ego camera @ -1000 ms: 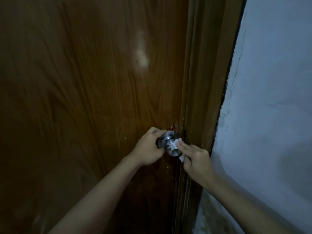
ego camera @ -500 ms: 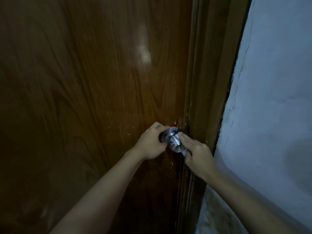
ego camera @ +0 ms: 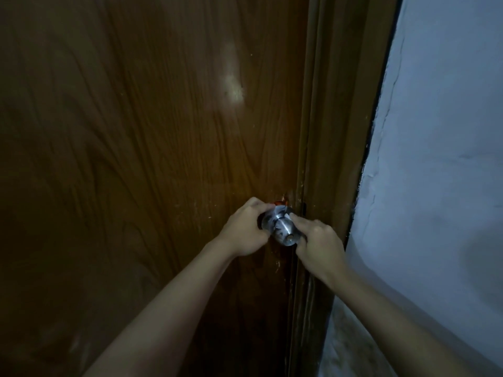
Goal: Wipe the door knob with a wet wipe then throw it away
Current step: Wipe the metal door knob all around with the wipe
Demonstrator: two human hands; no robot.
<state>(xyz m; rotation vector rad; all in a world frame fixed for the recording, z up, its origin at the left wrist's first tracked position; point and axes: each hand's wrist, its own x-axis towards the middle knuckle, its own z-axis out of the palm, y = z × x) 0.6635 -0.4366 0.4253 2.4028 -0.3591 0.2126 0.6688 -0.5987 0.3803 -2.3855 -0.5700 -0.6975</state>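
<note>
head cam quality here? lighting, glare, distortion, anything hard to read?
Head view: dim overall, the wooden door nearly black at left; a soft glare patch on its panel above the door knob; door frame bowed by the wide-angle lens; wet wipe too small and murky to make out between both hands.

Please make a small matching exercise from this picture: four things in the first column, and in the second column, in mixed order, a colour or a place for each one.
Column 1
1. door knob
2. door
3. wall
4. left hand

Column 2
A. pale, at the right of the frame
B. shiny silver metal
C. at the knob's left side
D. brown wood grain

Pairs: 1-B, 2-D, 3-A, 4-C
</note>
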